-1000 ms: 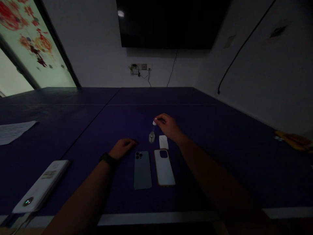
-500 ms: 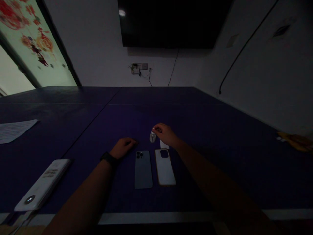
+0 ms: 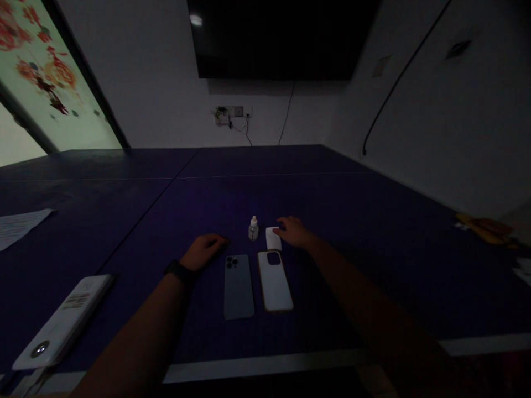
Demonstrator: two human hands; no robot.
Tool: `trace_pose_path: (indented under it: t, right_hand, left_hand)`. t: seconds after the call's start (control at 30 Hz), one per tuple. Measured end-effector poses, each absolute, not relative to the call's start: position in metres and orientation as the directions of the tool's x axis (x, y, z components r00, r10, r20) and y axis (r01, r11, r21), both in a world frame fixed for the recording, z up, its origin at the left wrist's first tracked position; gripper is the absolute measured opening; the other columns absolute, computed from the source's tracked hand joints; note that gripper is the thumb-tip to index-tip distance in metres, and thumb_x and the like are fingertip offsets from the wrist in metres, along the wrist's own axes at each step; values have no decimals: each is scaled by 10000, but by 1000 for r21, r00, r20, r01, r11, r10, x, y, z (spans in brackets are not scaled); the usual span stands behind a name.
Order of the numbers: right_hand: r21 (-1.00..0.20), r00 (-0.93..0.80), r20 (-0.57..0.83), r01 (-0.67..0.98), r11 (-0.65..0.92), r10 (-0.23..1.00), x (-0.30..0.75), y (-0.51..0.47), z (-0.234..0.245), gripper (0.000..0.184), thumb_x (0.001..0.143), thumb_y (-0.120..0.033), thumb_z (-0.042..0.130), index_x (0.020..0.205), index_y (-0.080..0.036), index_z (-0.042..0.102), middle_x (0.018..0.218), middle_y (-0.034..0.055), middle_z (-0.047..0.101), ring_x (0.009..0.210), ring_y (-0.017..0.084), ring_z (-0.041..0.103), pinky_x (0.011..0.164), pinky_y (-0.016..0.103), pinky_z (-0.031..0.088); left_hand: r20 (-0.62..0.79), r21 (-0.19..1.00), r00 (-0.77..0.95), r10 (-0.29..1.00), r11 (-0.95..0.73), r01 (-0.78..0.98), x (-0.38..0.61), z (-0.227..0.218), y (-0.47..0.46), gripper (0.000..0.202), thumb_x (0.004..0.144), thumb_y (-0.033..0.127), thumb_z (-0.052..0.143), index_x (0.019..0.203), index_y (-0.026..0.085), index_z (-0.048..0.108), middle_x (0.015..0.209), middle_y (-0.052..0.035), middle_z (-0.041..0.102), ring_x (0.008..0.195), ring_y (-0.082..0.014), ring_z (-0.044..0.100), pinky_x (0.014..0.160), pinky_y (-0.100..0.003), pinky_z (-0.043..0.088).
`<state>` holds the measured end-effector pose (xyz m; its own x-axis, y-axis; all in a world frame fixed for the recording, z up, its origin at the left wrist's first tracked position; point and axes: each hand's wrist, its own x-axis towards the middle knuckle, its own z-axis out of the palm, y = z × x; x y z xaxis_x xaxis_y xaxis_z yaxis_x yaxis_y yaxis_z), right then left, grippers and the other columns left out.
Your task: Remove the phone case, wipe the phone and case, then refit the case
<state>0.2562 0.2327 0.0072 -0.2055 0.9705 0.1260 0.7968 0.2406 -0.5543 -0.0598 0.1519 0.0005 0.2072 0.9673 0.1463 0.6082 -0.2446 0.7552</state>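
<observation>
- the purple table (image 3: 215, 199) stretched before me, my clock centred on the phone case (image 3: 276, 284) lying flat near its edge.
- the left hand (image 3: 202, 251) rested at ten o'clock; whether its fingers pressed together, i couldn't tell.
- the right hand (image 3: 295, 231), at one, had thumb and fingers parted over the white slip (image 3: 272, 240).
- the phone (image 3: 239, 290) lay at nine, lenses up.
- that white slip sat at twelve.
- the bottle (image 3: 253, 231) stood upright at eleven.

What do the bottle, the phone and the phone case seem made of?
Bottle: clear glass or plastic, judging by its see-through-looking body.
Phone: probably glass or metal; its blue-grey back looks smooth and even.
Phone case: likely plastic, smooth and pale with a brownish edge.
</observation>
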Motion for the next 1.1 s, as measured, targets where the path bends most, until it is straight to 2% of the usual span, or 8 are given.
trace_pose_path:
  t: [0.13, 0.27, 0.33, 0.47, 0.6, 0.77, 0.9, 1.1]
  right_hand:
    - [-585, -211, 42, 787, 196, 976, 254, 233, -2, 329, 936, -359, 658, 1205, -173, 632, 1261, 107, 627, 1141, 256, 614, 985, 474, 507]
    - [-718, -186, -12, 685, 121, 982, 256, 236, -3, 351, 972, -362, 611, 1271, -182, 586, 1284, 96, 607, 1073, 230, 639, 899, 445, 563]
    - [-807, -168, -26, 586, 78, 985, 260, 236, 0, 305, 966, -348, 619, 1209, -164, 611, 1197, 86, 646, 1008, 212, 660, 857, 415, 577]
    - [-954, -112, -14, 299, 20, 994, 268, 226, 7, 95, 920, -266, 644, 906, -178, 611, 857, 32, 706, 773, 165, 694, 692, 299, 594]
    - [-999, -60, -5, 46, -2, 998, 271, 212, 11, 135, 863, -240, 671, 810, -206, 552, 775, 20, 702, 746, 168, 708, 669, 295, 609]
    - [-994, -30, -31, -103, -34, 999, 268, 203, 7, 153, 812, -232, 699, 787, -207, 549, 710, 4, 685, 690, 169, 700, 640, 292, 608]
    - [-986, -9, -45, -163, -46, 999, 266, 204, 5, 135, 800, -232, 693, 818, -208, 562, 713, 5, 684, 711, 190, 711, 634, 315, 612]
    - [-971, 29, -34, -237, -26, 999, 269, 202, 10, 103, 818, -232, 660, 862, -215, 568, 796, 35, 719, 824, 227, 736, 714, 366, 626]
  left_hand:
    - [161, 703, 229, 960, -275, 656, -59, 5, 150, 458, 906, 536, 465, 964, 188, 756, 1027, -82, 773, 935, -235, 694, 839, -339, 522]
    - [194, 617, 252, 948, -317, 721, -49, 13, 143, 447, 942, 507, 424, 922, 209, 756, 974, -81, 765, 914, -232, 663, 881, -361, 488]
    - [208, 562, 268, 941, -339, 754, -38, 17, 136, 442, 953, 498, 425, 888, 212, 755, 922, -85, 752, 885, -236, 640, 909, -390, 457]
    - [232, 467, 291, 928, -369, 804, -2, 25, 119, 456, 958, 538, 441, 962, 211, 758, 997, -100, 730, 893, -248, 601, 917, -425, 424]
    - [217, 275, 313, 925, -366, 889, 32, 25, 107, 449, 918, 574, 503, 964, 198, 745, 972, -124, 696, 945, -281, 572, 888, -425, 429]
    - [171, 455, 229, 958, -283, 844, 47, 21, 107, 229, 846, 404, 605, 802, 207, 712, 901, -126, 692, 950, -305, 573, 868, -427, 424]
    - [149, 568, 133, 980, -195, 800, 46, 20, 111, 171, 806, 368, 623, 750, 222, 692, 827, -123, 694, 921, -321, 607, 820, -409, 431]
    - [104, 817, -9, 995, -80, 571, 42, 26, 119, 260, 805, 377, 639, 994, 202, 673, 906, -109, 715, 874, -280, 657, 797, -383, 448]
